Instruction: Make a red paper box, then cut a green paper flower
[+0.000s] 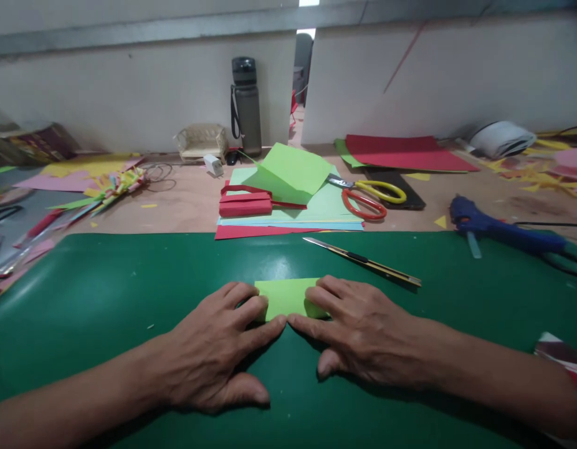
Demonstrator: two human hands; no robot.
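A folded piece of light green paper [286,298] lies on the green cutting mat [214,262] in front of me. My left hand [223,343] presses down on its left end, index fingertip at the near edge, thumb stretched apart on the mat. On the right end rests my right hand [358,324], its index finger along the same near edge and its thumb apart. The two index fingertips almost meet at the middle. Both hands are open, fingers spread and pressing rather than gripping. Just beyond my right hand lies a utility knife [363,260] with its blade out.
Behind the mat, scissors [363,202] and a red folded-paper piece [245,202] lie on stacked coloured paper [293,168]. A blue glue gun [503,231] sits to the right. A dark bottle [247,112] stands against the wall. Paper flowers [111,187] lie left.
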